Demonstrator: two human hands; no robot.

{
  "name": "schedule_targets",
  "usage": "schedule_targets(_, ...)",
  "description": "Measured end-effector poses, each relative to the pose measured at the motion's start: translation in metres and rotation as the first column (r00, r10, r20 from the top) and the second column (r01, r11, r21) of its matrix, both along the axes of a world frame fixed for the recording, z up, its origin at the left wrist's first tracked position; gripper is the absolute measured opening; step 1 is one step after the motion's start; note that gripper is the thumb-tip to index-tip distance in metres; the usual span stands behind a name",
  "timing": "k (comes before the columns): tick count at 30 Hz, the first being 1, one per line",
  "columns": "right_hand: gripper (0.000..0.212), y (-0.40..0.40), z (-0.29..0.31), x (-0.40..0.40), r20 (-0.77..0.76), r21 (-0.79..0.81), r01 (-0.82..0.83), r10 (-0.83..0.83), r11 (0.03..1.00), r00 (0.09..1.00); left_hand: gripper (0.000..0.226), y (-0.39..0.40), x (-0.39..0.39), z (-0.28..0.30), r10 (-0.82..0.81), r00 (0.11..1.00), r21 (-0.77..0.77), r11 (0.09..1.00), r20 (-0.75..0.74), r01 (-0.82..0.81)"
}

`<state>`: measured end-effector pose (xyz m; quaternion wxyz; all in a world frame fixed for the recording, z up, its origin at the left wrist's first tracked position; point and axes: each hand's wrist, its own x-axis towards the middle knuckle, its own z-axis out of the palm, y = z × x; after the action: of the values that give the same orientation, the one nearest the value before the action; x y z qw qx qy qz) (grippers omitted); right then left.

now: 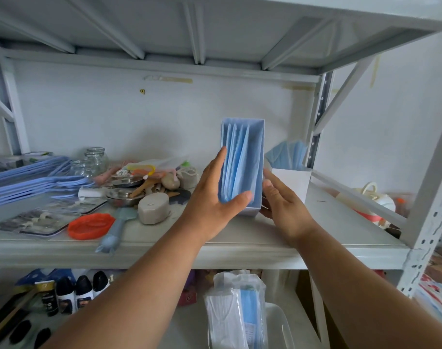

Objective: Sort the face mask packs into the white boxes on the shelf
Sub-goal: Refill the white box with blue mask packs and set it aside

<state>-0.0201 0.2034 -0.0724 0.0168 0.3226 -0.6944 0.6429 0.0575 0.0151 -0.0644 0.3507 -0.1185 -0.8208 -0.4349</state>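
Note:
A tall white box (256, 157) stands tilted on the shelf (240, 238), open toward me and filled with several blue face mask packs (236, 165). My left hand (212, 195) holds the box's left side, fingers straight up along it, thumb across the packs at the bottom. My right hand (282, 202) touches the box's lower right side with relaxed fingers. A second white box (291, 182) stands just right of it, with loose blue masks (288, 154) sticking up behind. More wrapped mask packs (235, 308) stand in a clear bin on the lower shelf.
Left of the box lies clutter: glass jars (96, 159), metal bowls (124, 192), stones, an orange lid (90, 225), a blue brush (116, 230), blue hangers (33, 180). A grey shelf post (431, 197) rises at right. Bottles (73, 290) stand below.

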Motion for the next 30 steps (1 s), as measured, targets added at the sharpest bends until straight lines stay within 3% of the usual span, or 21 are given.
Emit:
schedule_targets(1,0.046,0.0,0.001,0.0,-0.002,0.014,0.0,0.0,1.0,1.0,0.107,-0.001,-0.001,-0.001,-0.013,1.0,0.025,1.0,0.009,0.012)
schedule_targets(4,0.081,0.0,0.0,-0.001,-0.009,0.034,0.015,-0.015,0.999,1.0,0.117,-0.002,0.0,-0.004,0.007,0.999,0.055,0.998,0.041,-0.009)
schedule_targets(8,0.091,0.002,0.0,0.0,-0.017,0.055,0.026,-0.025,0.998,1.0,0.11,-0.003,-0.005,-0.009,0.095,0.995,0.007,0.995,0.007,-0.095)
schedule_targets(10,0.086,0.001,0.002,0.002,-0.012,0.062,0.029,-0.029,0.998,1.0,0.096,-0.004,-0.009,-0.009,0.13,0.991,-0.012,0.991,-0.018,-0.131)
schedule_targets(13,0.057,0.001,0.004,0.006,-0.007,0.077,0.046,-0.046,0.996,0.999,0.074,-0.006,-0.013,-0.009,0.156,0.987,-0.039,0.987,-0.041,-0.158)
schedule_targets(17,0.03,0.0,0.007,0.01,-0.009,0.124,0.077,-0.076,0.989,0.997,0.067,-0.007,-0.016,-0.01,0.179,0.983,-0.04,0.983,-0.028,-0.18)
schedule_targets(24,0.033,-0.006,0.004,0.006,-0.023,0.241,0.189,-0.189,0.952,0.982,0.059,-0.01,-0.017,-0.008,0.291,0.956,-0.017,0.957,0.044,-0.291)
schedule_targets(28,0.037,-0.004,0.004,0.005,-0.186,0.354,0.328,-0.278,0.876,0.942,0.059,-0.008,-0.018,-0.009,0.288,0.957,-0.038,0.957,0.045,-0.286)
schedule_targets(30,0.037,-0.001,0.005,0.008,-0.197,0.336,0.368,-0.317,0.867,0.928,0.06,-0.008,-0.02,-0.009,0.289,0.956,-0.034,0.957,0.049,-0.288)
